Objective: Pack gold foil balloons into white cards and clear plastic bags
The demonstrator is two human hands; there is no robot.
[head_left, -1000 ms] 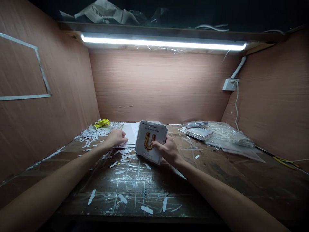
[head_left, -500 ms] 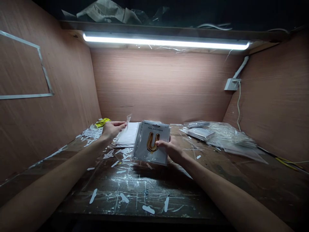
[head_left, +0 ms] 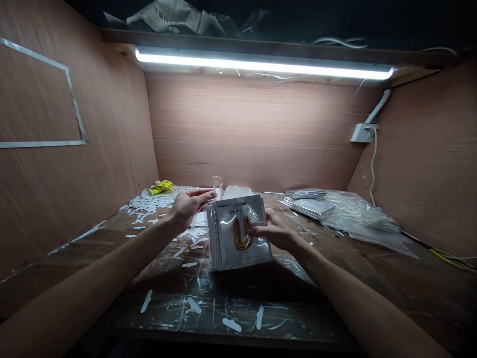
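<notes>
My right hand (head_left: 276,229) grips a stack of foil balloon packs (head_left: 227,248), its thumb across the front. The front pack is white in clear film, with a gold letter U and a hang slot at the top. Closed in a pinch, my left hand (head_left: 192,206) holds a thin piece of clear plastic (head_left: 217,183) at the stack's upper left corner. Whether this plastic is joined to a pack I cannot tell. The stack is held tilted above the table, and its rear packs are mostly hidden.
White cut-out paper tabs (head_left: 149,201) are strewn over the left and front of the dark table (head_left: 167,318). A yellow roll (head_left: 161,187) lies at the back left. Flat packs (head_left: 309,205) and clear plastic bags (head_left: 357,214) lie at the back right. Wooden walls enclose three sides.
My left hand has moved right with the clear plastic, up to the stack's corner. The stack has come slightly lower and nearer, still in my right hand. The view has shifted a little.
</notes>
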